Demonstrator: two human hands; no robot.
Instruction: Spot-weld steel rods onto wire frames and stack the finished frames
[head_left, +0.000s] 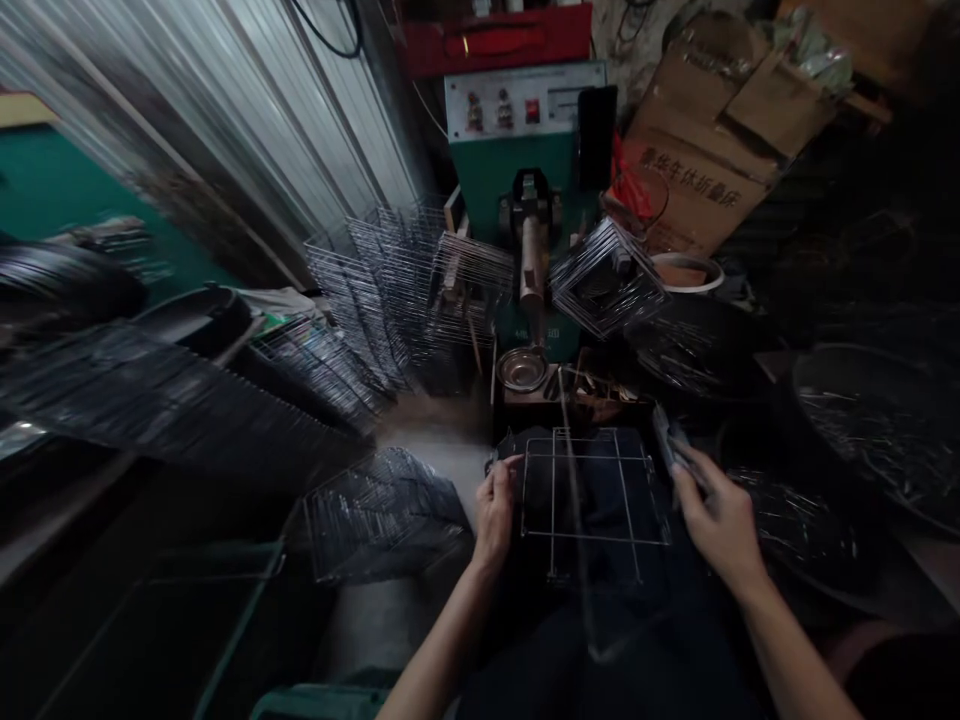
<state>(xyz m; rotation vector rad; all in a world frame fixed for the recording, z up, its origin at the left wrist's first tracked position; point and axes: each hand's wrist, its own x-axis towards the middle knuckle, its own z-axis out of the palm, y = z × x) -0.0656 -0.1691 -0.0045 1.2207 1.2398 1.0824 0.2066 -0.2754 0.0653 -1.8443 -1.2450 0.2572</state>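
Note:
A flat frame of thin metal wire [581,535], with crossing bars, lies over my lap. My left hand [495,515] is closed at its left side, the index finger reaching along the corner. To the right of the frame, my right hand [720,520] is wrapped round a grey metal hand tool [667,440] that points up and forward. Blur hides the tool's exact kind, and it appears apart from the frame. One long thin wire crosses in front of the frame, its near end blurred.
Ahead stands a green machine [480,165] with a control panel and a metal arm. Stacked wire racks [375,290] fill the left, with another stack [386,515] nearer me. Dark basins [862,430] holding metal pieces are on the right; a cardboard box [690,180] leans behind.

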